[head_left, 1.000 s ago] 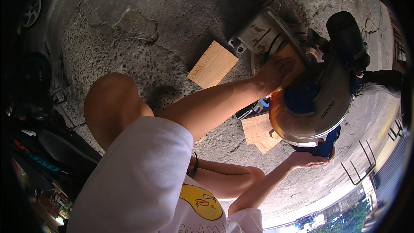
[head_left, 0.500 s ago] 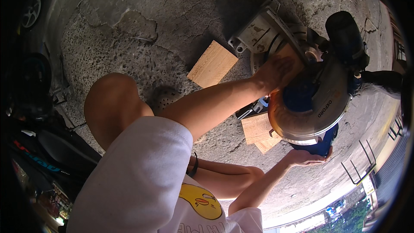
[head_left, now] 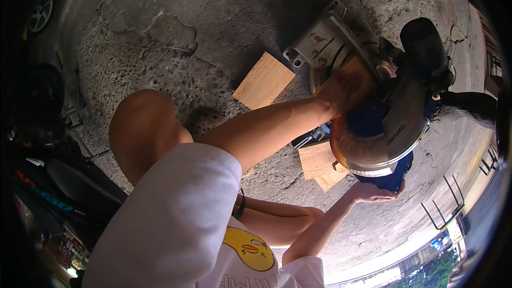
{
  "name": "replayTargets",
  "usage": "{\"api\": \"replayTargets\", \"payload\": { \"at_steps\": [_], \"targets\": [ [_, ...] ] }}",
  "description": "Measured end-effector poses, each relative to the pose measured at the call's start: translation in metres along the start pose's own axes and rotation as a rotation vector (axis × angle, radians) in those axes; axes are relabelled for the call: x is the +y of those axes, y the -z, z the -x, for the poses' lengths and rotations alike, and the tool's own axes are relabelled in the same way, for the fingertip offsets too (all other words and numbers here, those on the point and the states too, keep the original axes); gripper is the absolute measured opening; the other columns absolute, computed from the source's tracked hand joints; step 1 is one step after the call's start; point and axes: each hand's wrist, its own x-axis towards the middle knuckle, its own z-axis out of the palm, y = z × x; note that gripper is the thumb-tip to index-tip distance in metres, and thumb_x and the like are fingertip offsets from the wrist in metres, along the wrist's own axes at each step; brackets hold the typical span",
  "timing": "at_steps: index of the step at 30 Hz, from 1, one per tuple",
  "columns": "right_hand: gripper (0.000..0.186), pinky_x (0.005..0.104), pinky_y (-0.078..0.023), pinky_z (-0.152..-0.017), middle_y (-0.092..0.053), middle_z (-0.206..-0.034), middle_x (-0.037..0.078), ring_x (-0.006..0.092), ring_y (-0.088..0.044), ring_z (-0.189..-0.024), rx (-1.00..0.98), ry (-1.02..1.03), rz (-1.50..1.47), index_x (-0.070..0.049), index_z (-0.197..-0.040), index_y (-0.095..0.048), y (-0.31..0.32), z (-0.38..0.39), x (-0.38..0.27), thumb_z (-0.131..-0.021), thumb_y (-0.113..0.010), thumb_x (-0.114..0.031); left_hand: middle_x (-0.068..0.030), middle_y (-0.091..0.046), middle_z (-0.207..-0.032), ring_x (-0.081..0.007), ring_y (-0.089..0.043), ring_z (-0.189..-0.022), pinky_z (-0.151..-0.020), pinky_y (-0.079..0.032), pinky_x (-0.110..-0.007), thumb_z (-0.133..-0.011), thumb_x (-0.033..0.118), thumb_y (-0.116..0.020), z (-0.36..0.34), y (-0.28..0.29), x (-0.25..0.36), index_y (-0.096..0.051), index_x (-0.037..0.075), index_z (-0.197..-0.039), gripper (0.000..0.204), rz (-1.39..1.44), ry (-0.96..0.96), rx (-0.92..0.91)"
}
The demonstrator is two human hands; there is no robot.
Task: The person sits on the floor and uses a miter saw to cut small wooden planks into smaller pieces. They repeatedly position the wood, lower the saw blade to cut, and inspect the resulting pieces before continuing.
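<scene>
A mitre saw (head_left: 397,141) with a rounded grey guard and blue parts stands on the concrete at the right. My left hand (head_left: 341,92) presses down on a wooden board (head_left: 358,67) lying against the saw's fence, with the fingers bent over it and partly in shadow. Close beside that hand is the lower part of the blade guard. My right hand (head_left: 377,192) is wrapped around the saw's blue handle (head_left: 397,173) from below; the fingertips show at its far side. The blade itself is mostly hidden by the guard.
A rectangular wood piece (head_left: 265,81) lies on the rough concrete floor left of the saw base (head_left: 322,42). More wood offcuts (head_left: 320,162) lie under the saw head. A black hose (head_left: 469,104) extends rightward from the saw. A dark motorbike (head_left: 64,181) stands at the left.
The saw head and its handle have shifted slightly to the left, and my right hand has moved with them. My left hand stays on the board.
</scene>
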Motion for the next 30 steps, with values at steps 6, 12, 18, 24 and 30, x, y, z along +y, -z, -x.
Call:
{"api": "replayTargets", "payload": {
  "at_steps": [6,12,18,24,30],
  "targets": [
    [0.059,0.0404,-0.042,-0.098,-0.050,-0.117,0.012,0.0238,-0.050,-0.108,0.055,0.090,0.168,-0.005,-0.120,-0.050,0.002,0.017,0.022,-0.104,-0.009,-0.044,-0.0123,-0.026,-0.156,-0.0245,-0.022,-0.145,-0.117,-0.016,-0.041,-0.080,0.018,-0.060,0.005,0.019,-0.008,-0.035,0.004,-0.146,0.071,0.193,-0.046,-0.026],
    [0.060,0.0429,-0.044,-0.093,-0.050,-0.115,0.016,0.0267,-0.050,-0.107,0.078,0.108,0.044,0.000,-0.118,-0.049,0.005,0.019,0.038,-0.104,-0.011,-0.044,-0.0191,-0.032,-0.151,-0.0281,-0.028,-0.141,-0.116,-0.021,-0.041,-0.064,0.019,-0.076,-0.007,0.063,-0.015,-0.035,0.001,-0.144,0.092,0.530,-0.072,-0.206],
    [0.050,0.0313,-0.060,-0.069,-0.057,-0.098,0.017,0.0213,-0.062,-0.078,-0.136,-0.104,-0.290,0.001,-0.121,-0.043,0.005,-0.030,-0.030,-0.105,-0.020,-0.041,-0.0204,-0.055,-0.128,-0.0308,-0.049,-0.125,-0.103,-0.040,-0.040,-0.076,0.015,-0.068,0.028,0.010,-0.021,-0.055,0.004,-0.120,0.047,0.402,-0.013,0.352],
    [0.036,0.0284,-0.052,-0.054,-0.065,-0.082,0.014,0.0185,-0.064,-0.061,-0.350,-0.250,-0.298,-0.002,-0.118,-0.048,0.016,-0.131,-0.053,-0.096,-0.060,-0.028,-0.0164,-0.064,-0.096,-0.0311,-0.063,-0.088,-0.078,-0.049,-0.040,-0.080,0.015,-0.073,0.073,0.012,0.014,-0.057,0.000,-0.102,0.031,0.781,0.595,0.540],
    [0.031,0.0283,-0.051,-0.046,-0.068,-0.078,0.011,0.0182,-0.068,-0.058,-0.530,-0.219,-0.186,-0.003,-0.115,-0.057,-0.020,-0.224,-0.083,-0.089,-0.065,-0.018,-0.0055,-0.063,-0.086,-0.0161,-0.061,-0.077,-0.070,-0.050,-0.032,-0.090,0.028,-0.068,0.079,-0.033,-0.021,-0.056,0.002,-0.100,0.031,1.296,0.744,0.094]
  ]
}}
